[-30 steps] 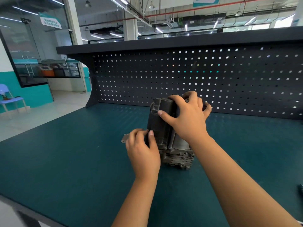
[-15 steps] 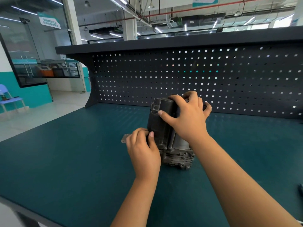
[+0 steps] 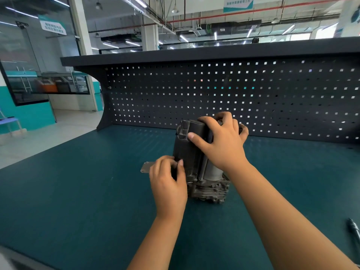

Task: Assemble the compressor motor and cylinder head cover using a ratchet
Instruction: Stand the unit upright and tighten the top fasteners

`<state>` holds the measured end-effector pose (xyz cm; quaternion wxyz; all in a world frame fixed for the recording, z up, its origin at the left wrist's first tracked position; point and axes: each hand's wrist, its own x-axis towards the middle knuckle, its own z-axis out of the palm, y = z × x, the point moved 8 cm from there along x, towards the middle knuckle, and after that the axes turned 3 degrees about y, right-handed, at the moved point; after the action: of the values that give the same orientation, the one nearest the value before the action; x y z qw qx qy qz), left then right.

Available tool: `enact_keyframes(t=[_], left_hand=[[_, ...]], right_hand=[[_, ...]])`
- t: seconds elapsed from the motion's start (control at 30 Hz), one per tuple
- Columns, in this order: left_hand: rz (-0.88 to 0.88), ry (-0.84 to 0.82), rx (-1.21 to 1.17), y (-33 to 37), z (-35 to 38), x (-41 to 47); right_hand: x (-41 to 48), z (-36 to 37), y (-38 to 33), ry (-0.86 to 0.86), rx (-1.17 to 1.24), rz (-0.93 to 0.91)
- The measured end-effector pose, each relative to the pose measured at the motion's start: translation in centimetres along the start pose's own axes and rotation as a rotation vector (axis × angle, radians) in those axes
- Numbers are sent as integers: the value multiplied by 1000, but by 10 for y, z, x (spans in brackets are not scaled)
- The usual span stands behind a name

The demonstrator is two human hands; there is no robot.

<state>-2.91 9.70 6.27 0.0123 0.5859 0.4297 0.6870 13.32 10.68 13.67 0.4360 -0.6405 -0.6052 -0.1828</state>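
The compressor motor [image 3: 185, 151] that I hold has a dark, matt housing; its base [image 3: 211, 190] is rough grey cast metal. The surface [image 3: 78, 191] is a matt teal mat, and the pegboard [image 3: 272, 98] looks like dark matt painted metal.

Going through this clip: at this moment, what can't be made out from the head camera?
Head view only:
- What the left hand holds against the compressor: its own fingers cover it.
- The grey plate: only a corner shows past the left hand.
- The compressor's top: under the right hand.
- The tool at the right edge: cut off by the frame, so ratchet or not is unclear.
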Motion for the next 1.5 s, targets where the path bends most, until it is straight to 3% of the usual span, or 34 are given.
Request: enact_keyframes(t=[0.1, 0.57, 0.8, 0.93, 1.1, 1.3, 1.5], left_hand=[[-116, 19, -78, -10, -2, -1], [-103, -5, -18, -9, -1, 1], [24, -31, 74, -1, 1, -3], [-83, -46, 57, -13, -1, -2], [-17, -15, 21, -5, -3, -3], [20, -62, 336, -5, -1, -2], [89, -51, 249, 2, -2, 0]], right_hand=[[0, -1, 0, -20, 9, 12], [1, 1, 3, -17, 22, 28], [2, 0, 4, -21, 12, 35], [1, 1, 2, -28, 9, 33], [1, -1, 3, -25, 8, 32], [1, 0, 2, -24, 6, 30], [1, 0, 2, -17, 4, 27]])
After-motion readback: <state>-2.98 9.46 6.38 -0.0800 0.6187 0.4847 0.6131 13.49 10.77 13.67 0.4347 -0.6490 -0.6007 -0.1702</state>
